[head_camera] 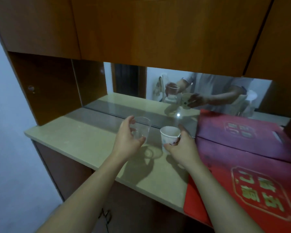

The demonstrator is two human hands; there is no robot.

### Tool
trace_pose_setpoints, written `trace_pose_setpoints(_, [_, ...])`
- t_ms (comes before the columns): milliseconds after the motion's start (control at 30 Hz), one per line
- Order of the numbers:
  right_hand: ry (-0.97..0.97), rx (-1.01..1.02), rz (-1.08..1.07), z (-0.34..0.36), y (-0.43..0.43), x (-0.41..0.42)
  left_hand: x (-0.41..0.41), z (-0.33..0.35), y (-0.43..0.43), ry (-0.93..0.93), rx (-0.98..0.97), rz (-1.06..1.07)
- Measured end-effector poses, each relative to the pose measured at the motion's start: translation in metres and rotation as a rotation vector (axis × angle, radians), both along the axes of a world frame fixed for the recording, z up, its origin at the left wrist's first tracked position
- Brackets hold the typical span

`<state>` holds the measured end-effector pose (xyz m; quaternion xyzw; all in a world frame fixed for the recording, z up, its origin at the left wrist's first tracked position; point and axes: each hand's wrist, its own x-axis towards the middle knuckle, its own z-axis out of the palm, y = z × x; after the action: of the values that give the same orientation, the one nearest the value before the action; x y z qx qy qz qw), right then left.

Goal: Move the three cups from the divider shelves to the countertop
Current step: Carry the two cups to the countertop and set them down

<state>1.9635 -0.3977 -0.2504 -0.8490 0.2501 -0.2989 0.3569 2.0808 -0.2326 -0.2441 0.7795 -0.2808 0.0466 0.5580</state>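
Note:
A clear plastic cup [142, 128] is held upright in my left hand [127, 140], a little above the beige countertop [77, 140], with its shadow below it. My right hand [181, 147] grips a white paper cup [169, 137] with a faint printed pattern, just right of the clear cup. The paper cup's base is at or just above the counter surface; I cannot tell if it touches. A third cup is not in sight.
A large red box with gold print [252, 165] covers the counter's right side, close to my right hand. A mirror [158, 91] lines the back wall. Wooden upper cabinets [141, 31] hang overhead. Lower cabinet doors [71, 169] sit below the counter edge.

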Motion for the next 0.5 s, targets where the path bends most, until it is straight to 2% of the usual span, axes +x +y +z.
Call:
trace_pose_setpoints(333, [0.071, 0.009, -0.08, -0.034, 0.002, 0.019, 0.04, -0.038, -0.026, -0.037, 0.151, -0.109])
trace_pose_setpoints(500, [0.077, 0.041, -0.093, -0.042, 0.004, 0.022, 0.048, -0.054, -0.03, 0.023, 0.16, -0.125])
